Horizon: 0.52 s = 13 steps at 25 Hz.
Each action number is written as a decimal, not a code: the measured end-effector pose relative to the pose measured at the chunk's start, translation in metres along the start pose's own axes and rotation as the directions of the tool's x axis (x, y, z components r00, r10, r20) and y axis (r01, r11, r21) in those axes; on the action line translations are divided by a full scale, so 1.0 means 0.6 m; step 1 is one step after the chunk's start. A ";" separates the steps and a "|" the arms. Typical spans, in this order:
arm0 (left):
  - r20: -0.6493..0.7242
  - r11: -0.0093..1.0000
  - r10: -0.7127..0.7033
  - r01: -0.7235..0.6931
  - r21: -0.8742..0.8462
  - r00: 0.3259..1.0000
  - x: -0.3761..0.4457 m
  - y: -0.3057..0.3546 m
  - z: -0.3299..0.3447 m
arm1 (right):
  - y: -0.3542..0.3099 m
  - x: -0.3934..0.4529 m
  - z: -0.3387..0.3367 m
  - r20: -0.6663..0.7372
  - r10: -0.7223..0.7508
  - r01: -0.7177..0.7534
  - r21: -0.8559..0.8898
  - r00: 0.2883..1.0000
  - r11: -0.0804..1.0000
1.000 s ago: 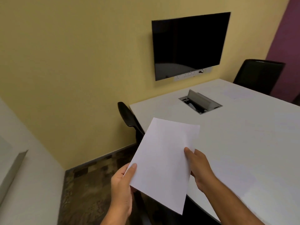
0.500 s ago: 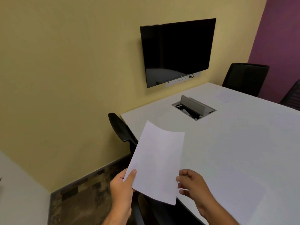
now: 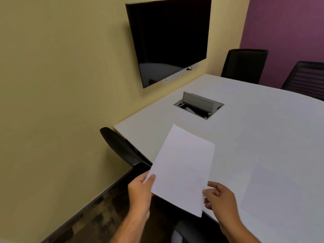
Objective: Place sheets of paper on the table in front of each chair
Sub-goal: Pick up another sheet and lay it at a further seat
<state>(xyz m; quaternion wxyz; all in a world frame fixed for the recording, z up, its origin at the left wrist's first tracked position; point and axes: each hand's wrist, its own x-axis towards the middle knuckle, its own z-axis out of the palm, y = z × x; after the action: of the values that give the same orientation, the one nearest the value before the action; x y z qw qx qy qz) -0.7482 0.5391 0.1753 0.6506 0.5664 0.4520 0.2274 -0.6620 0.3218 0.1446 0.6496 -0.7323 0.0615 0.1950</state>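
Right hand (image 3: pixel 220 199) off sheet (image 3: pixel 184 170), left hand (image 3: pixel 140 192) holding

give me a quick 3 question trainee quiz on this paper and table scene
1. True or false: the held sheet lies flat on the table.
2. Which hand pinches the sheet's lower left edge? A left hand B right hand
3. What is open in the table's middle?

Key: 1 false, it is held above the table edge. 2 A. 3 the cable box, lid up.
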 end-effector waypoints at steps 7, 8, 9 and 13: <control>0.397 0.979 0.007 -0.087 0.183 0.918 0.235 0.064 -0.074 | -0.024 0.040 0.194 -0.273 -0.009 0.010 0.004 0.962 1.000; 0.437 0.967 0.003 -0.114 0.229 0.900 0.265 0.074 -0.083 | -0.028 0.050 0.215 -0.301 -0.007 0.007 -0.002 0.954 1.000; 0.475 0.949 0.003 -0.152 0.275 0.880 0.290 0.084 -0.090 | -0.030 0.060 0.233 -0.320 -0.006 0.004 -0.008 0.948 1.000; 0.568 0.817 0.060 -0.367 0.444 0.821 0.398 0.112 -0.085 | -0.043 0.114 0.286 -0.358 -0.040 0.025 -0.048 0.933 0.999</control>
<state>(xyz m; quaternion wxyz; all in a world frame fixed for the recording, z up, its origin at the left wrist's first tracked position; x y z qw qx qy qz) -0.6601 0.7763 0.1620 0.5337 0.8136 0.2306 0.0017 -0.6257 0.5043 0.1300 0.6150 -0.7700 0.1627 0.0489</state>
